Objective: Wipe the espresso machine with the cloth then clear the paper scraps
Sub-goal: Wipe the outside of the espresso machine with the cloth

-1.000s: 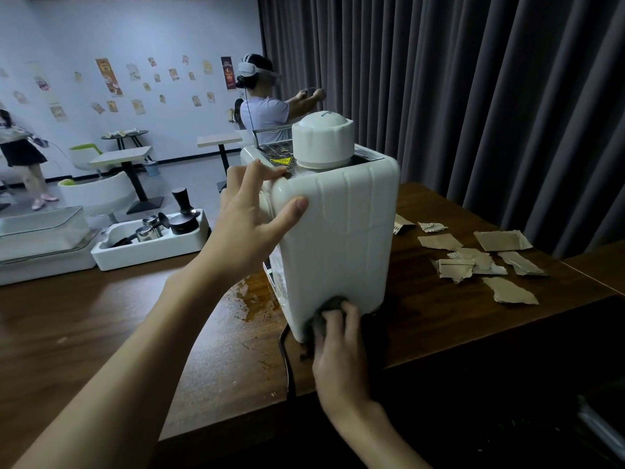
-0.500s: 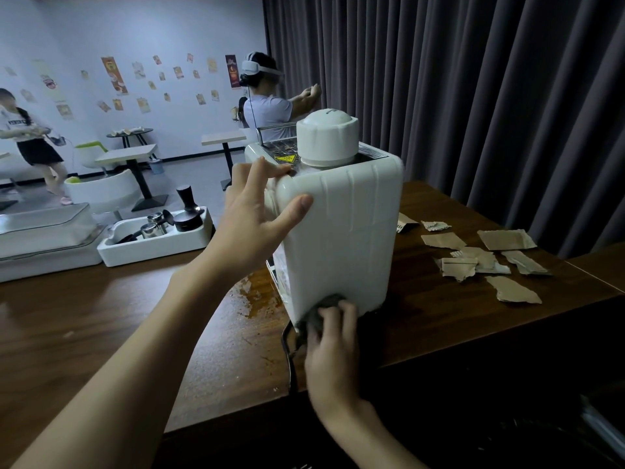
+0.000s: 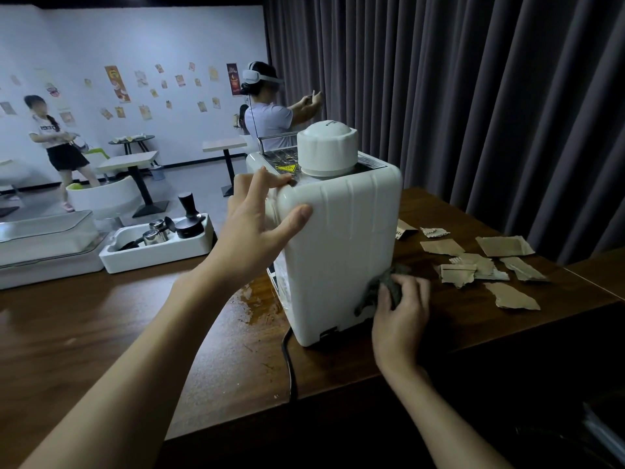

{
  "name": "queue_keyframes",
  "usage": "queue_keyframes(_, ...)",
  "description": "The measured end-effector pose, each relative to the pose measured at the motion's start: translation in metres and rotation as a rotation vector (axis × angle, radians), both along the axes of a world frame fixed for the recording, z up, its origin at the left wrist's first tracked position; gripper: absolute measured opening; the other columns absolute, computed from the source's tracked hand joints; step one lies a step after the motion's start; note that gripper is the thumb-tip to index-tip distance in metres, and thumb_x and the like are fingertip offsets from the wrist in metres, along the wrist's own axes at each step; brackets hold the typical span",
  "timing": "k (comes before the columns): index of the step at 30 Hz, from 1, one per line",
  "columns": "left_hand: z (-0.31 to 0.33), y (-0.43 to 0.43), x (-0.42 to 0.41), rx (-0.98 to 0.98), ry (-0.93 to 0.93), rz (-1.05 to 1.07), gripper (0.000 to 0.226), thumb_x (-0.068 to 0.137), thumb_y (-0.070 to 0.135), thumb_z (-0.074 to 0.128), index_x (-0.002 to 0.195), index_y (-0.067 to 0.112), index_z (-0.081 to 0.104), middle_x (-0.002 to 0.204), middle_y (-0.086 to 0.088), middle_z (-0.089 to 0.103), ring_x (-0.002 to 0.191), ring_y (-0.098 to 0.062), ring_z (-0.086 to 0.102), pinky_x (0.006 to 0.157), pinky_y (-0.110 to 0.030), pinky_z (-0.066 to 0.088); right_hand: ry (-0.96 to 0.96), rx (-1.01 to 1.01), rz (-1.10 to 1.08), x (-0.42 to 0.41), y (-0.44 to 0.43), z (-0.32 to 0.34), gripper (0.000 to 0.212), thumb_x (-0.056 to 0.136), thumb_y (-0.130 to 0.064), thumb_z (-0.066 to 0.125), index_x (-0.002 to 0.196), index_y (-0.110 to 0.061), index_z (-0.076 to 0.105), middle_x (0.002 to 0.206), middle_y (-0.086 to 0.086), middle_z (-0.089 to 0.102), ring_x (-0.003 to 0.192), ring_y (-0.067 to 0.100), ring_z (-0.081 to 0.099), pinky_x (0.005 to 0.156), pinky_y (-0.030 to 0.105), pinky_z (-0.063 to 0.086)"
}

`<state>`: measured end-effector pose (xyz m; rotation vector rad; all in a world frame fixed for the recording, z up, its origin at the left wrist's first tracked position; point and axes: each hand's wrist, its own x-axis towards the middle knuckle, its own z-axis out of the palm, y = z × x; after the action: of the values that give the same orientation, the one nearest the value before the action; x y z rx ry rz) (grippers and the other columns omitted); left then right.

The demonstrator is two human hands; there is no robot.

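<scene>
Right hand (image 3: 400, 309) has its fingers curled round a crumpled dark grey cloth (image 3: 389, 286), pressing it to the lower right edge of the machine's back panel. Left hand (image 3: 252, 228) grips the upper left corner, thumb on the back face and fingers over the top.

I log the rest by size. Dark brown wooden table (image 3: 101, 333) carries everything. Glossy white boxy espresso machine (image 3: 338, 252) stands upright on it, back toward me, with a round white cap (image 3: 327, 152) on top. White rectangular tray (image 3: 152, 257) of metal coffee tools (image 3: 159, 230) sits well to the left. Torn brown paper scraps (image 3: 473, 270) lie scattered on the table right of the machine. Wet patch (image 3: 252, 304) lies beside its left base.
</scene>
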<state>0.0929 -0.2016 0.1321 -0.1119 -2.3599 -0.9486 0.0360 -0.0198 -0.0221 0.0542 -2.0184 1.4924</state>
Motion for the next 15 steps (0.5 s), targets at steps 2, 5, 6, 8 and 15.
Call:
queue_keyframes(2, 0.0, 0.0, 0.0, 0.003, 0.002, 0.002, 0.043, 0.076, 0.076, 0.054, 0.109, 0.053, 0.039, 0.126, 0.008, 0.037, 0.132, -0.025, 0.04, 0.108, -0.057, 0.043, 0.077, 0.025, 0.033, 0.016, -0.018, -0.006, 0.016, 0.085, 0.0, 0.069, 0.101, -0.004, 0.066, 0.111, 0.006, 0.051, 0.096, 0.013, 0.055, 0.078, 0.021, 0.052)
queue_keyframes(5, 0.0, 0.0, -0.001, 0.006, 0.013, 0.005, 0.042, 0.076, 0.075, 0.054, 0.109, 0.053, 0.04, 0.127, 0.006, 0.038, 0.132, -0.024, 0.041, 0.108, -0.056, 0.042, 0.224, 0.131, 0.115, 0.045, -0.051, -0.014, 0.012, 0.087, -0.008, 0.069, 0.099, -0.009, 0.068, 0.111, 0.006, 0.051, 0.096, 0.016, 0.056, 0.08, 0.036, 0.056)
queue_keyframes(6, 0.0, 0.0, -0.001, 0.007, 0.015, 0.003, 0.042, 0.076, 0.075, 0.055, 0.109, 0.054, 0.04, 0.127, 0.006, 0.038, 0.132, -0.024, 0.041, 0.108, -0.056, 0.042, 0.268, 0.175, 0.147, 0.054, -0.059, -0.015, 0.011, 0.089, -0.013, 0.067, 0.099, -0.011, 0.069, 0.112, 0.007, 0.052, 0.097, 0.019, 0.059, 0.081, 0.035, 0.056)
queue_keyframes(8, 0.0, 0.0, 0.0, 0.004, 0.016, -0.003, 0.041, 0.077, 0.075, 0.054, 0.109, 0.055, 0.039, 0.126, 0.006, 0.038, 0.132, -0.024, 0.041, 0.108, -0.056, 0.042, 0.326, 0.266, 0.202, 0.062, -0.066, -0.015, 0.017, 0.092, -0.022, 0.059, 0.101, -0.012, 0.07, 0.114, 0.008, 0.055, 0.097, 0.022, 0.062, 0.082, 0.033, 0.056)
queue_keyframes(15, -0.001, -0.002, -0.002, 0.005, 0.029, -0.024, 0.042, 0.078, 0.075, 0.055, 0.111, 0.055, 0.04, 0.121, 0.008, 0.036, 0.129, -0.027, 0.044, 0.107, -0.054, 0.044, 0.193, 0.01, 0.037, 0.025, -0.034, 0.006, 0.017, 0.087, -0.008, 0.069, 0.103, -0.005, 0.071, 0.117, 0.003, 0.051, 0.107, 0.004, 0.048, 0.09, 0.026, 0.051)
